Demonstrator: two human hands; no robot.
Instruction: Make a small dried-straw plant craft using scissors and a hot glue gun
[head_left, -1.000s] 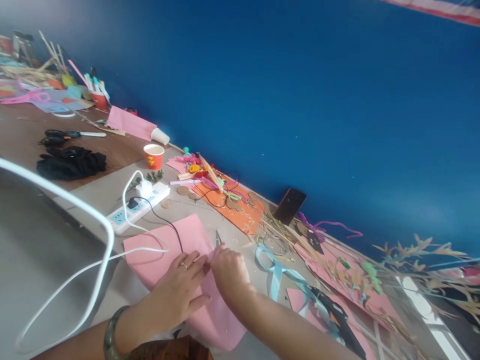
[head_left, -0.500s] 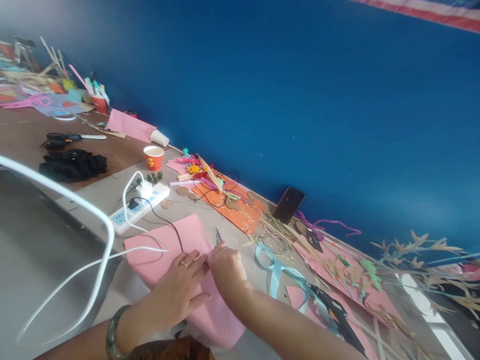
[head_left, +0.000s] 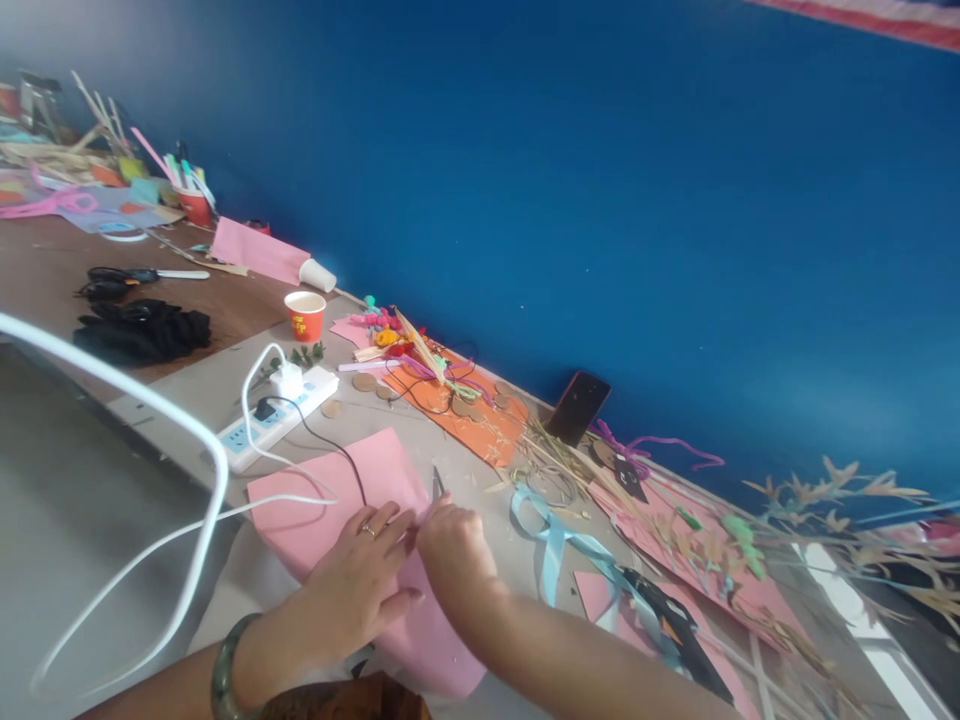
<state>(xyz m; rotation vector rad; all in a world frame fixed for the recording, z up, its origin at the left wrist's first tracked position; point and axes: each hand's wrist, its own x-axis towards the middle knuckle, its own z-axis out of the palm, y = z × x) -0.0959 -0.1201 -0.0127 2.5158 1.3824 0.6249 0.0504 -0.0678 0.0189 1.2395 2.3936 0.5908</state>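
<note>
A sheet of pink paper [head_left: 315,535] lies on the grey tabletop, its near end curving over the edge toward my body. My left hand [head_left: 366,565] rests flat on it, fingers spread, with a ring on one finger. Just right of those fingertips, my right hand [head_left: 454,540] is closed in a fist by the paper's right edge. A thin pointed metal blade [head_left: 438,483] sticks out past the right hand's fingers; the rest of this tool is hidden in the grip.
A white power strip [head_left: 281,415] with plugged-in cables stands beyond the paper; a white cable [head_left: 187,420] loops at left. A paper cup [head_left: 304,316], orange paper [head_left: 450,405] with craft bits, a leaning phone [head_left: 579,408] and light-blue ribbon [head_left: 553,550] lie around. A blue wall rises behind.
My right hand and the blade have shifted very slightly, the blade now pointing more upright. The left hand stays on the pink paper. The view has moved a little.
</note>
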